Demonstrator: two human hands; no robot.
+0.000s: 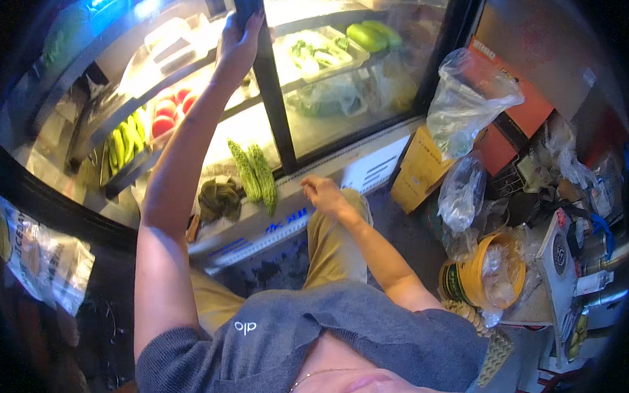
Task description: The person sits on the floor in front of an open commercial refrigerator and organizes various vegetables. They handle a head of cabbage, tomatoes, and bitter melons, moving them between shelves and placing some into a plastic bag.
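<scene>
My left hand [244,45] is raised to the black sliding-door frame [272,89] of a lit glass display fridge, with the fingers wrapped around it. Low in front of the fridge, my right hand [325,196] hovers near the bottom sill [355,161], loosely curled and holding nothing. Bitter melons [254,170] stick out over the sill through the open side. Beside them lies a dark, wilted-looking clump [219,200] that I cannot identify. Further in are red tomatoes [171,113], long green peppers [128,138] and a tray of cut greens [314,53] behind the glass.
Right of the fridge stand a yellow cardboard box [420,167], a red box [519,101] and clear plastic bags [467,103]. A yellow bucket [468,282] holding plastic bags is near my right elbow. A printed plastic bag [46,258] hangs at left.
</scene>
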